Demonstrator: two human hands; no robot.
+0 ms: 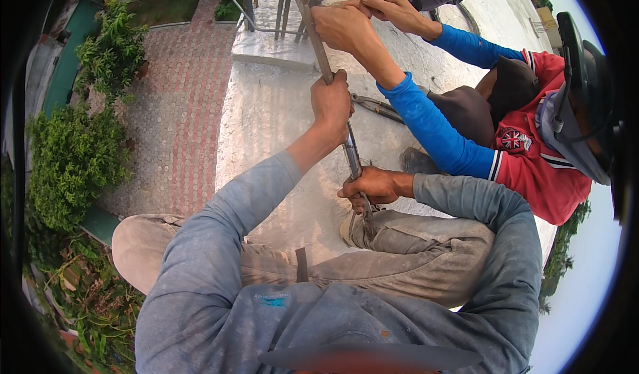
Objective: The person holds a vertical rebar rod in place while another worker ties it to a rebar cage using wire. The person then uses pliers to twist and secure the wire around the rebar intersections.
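A long steel bar slants from upright reinforcing rods at the top down toward my right knee. My left hand is wrapped around its middle. Lower down, my right hand closes around the bar near its lower end; metal prongs or handles stick out below that fist, their kind unclear. A co-worker's nearer hand is beside the bar's upper part, with the other hand just behind it. The bar's top end meets the rods and bent wire ties.
Pincers with dark handles lie on the pale roof surface, right of my left hand. The co-worker in a red shirt crouches close on the right. Past the roof's left edge, a paved yard and bushes lie below.
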